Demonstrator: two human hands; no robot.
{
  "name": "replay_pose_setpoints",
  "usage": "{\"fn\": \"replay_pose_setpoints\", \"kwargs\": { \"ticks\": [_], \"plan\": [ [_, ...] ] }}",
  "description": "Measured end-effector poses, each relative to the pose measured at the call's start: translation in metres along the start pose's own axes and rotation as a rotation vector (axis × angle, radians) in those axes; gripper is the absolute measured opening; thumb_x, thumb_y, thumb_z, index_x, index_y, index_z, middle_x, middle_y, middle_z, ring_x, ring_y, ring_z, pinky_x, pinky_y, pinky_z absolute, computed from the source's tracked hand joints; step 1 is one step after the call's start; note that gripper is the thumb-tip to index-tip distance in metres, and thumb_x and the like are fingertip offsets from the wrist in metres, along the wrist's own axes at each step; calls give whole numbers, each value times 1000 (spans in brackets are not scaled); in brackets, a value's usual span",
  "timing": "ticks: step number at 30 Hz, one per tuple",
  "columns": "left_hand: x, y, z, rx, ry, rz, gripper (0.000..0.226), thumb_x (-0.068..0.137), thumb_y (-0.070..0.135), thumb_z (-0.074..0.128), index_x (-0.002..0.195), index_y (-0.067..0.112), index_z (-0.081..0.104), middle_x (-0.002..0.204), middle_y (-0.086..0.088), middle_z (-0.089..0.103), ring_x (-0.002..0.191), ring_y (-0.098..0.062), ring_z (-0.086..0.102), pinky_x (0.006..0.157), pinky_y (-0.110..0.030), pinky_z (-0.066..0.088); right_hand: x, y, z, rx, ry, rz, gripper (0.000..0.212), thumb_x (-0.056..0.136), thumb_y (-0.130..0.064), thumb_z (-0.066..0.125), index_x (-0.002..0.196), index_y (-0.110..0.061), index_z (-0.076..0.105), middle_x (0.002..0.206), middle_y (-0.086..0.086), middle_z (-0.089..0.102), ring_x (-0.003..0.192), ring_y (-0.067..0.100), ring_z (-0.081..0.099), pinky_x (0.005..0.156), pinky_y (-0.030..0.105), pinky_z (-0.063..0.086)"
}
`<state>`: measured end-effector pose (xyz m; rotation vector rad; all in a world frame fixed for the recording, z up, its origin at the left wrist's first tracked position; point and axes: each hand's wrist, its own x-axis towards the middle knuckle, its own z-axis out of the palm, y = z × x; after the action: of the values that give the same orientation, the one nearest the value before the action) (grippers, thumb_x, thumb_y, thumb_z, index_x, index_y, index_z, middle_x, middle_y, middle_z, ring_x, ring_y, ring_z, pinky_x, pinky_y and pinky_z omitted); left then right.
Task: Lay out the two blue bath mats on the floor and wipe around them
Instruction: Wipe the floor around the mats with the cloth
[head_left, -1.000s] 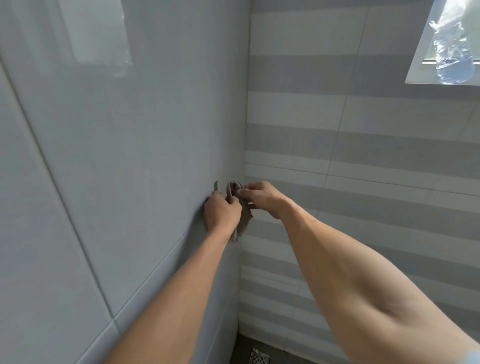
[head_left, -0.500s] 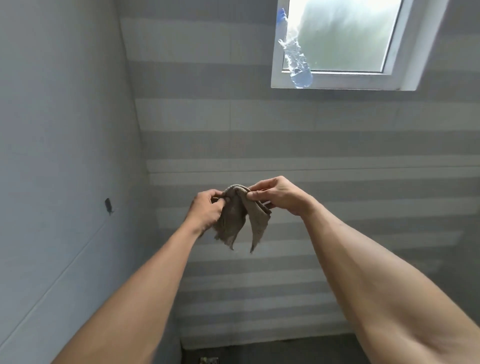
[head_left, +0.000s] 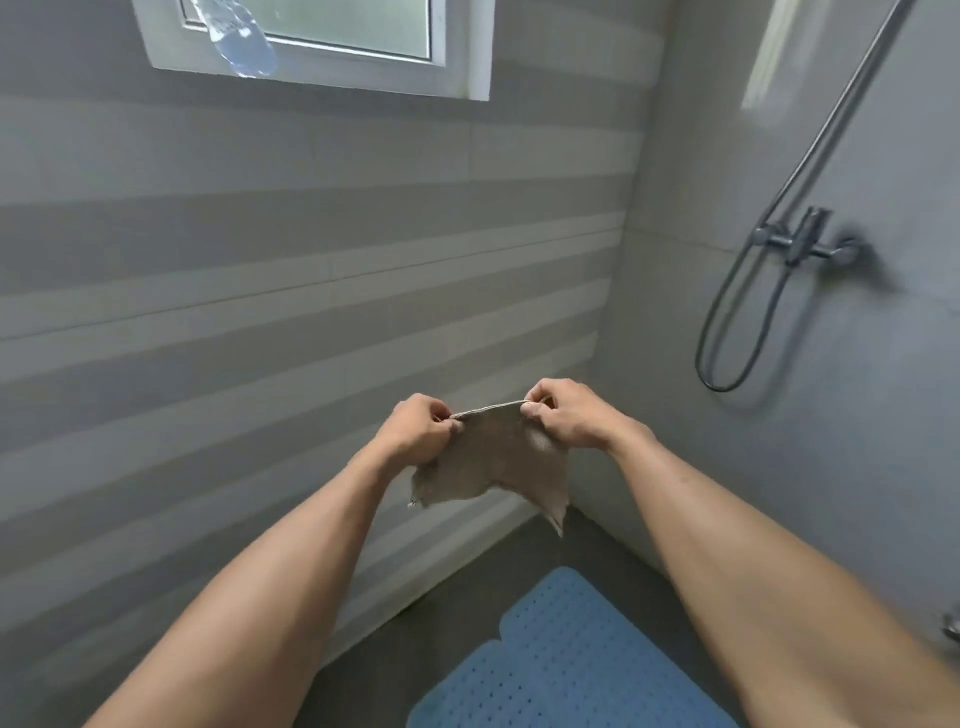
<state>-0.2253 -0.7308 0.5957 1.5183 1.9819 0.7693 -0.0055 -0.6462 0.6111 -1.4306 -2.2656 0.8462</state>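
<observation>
A small grey-brown cloth hangs spread in the air in front of me. My left hand pinches its upper left corner and my right hand pinches its upper right corner, so its top edge is stretched between them. Below, on the dark floor, lies a blue bath mat with many small holes, its far end near the room's corner. Part of the mat is hidden behind my right forearm. I see only this one mat.
A striped grey tiled wall stands ahead, with a white-framed window and a clear plastic bottle on its sill. On the right wall are a shower mixer, its hose and a riser rail.
The cloth was taken off the left wall, then opened from a bunched fold to a flat spread between both hands. My view swung right and down, bringing the shower and the blue mat in.
</observation>
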Motion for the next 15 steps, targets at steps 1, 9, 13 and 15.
{"fn": "replay_pose_setpoints", "kwargs": {
  "ticks": [1, 9, 13, 15],
  "plan": [
    [10, 3, 13, -62, -45, -37, 25, 91, 29, 59, 83, 9, 70, 74, -5, 65, 67, -23, 60, 61, -29, 54, -1, 13, -1, 3, 14, 43, 18, 98, -37, 60, 105, -23, 69, 102, -3, 67, 97, 15, 61, 78, 26, 42],
    [82, 3, 111, -700, -433, -408, 23, 95, 11, 39, 94, 4, 61, 79, -14, 63, 61, -25, 62, 57, -34, 55, 8, 63, 48, 399, -21, 293, 15, 95, -19, 69, 103, -7, 73, 58, -10, 62, 52, 5, 56, 51, 22, 50],
    [125, -22, 128, -670, -659, -425, 43, 94, 47, 51, 93, 7, 67, 80, -13, 68, 66, -25, 66, 62, -32, 55, 24, 73, 96, 637, -50, 424, 26, 96, 1, 53, 110, -11, 71, 91, 7, 74, 81, 14, 73, 74, 33, 63],
    [141, -36, 136, -575, -592, -379, 30, 88, 36, 68, 98, 8, 68, 83, -12, 69, 65, -23, 67, 67, -35, 58, 22, 81, 115, 711, -24, 478, 40, 91, 8, 45, 110, -14, 72, 103, 4, 77, 96, 15, 75, 85, 35, 61]
  ]
}}
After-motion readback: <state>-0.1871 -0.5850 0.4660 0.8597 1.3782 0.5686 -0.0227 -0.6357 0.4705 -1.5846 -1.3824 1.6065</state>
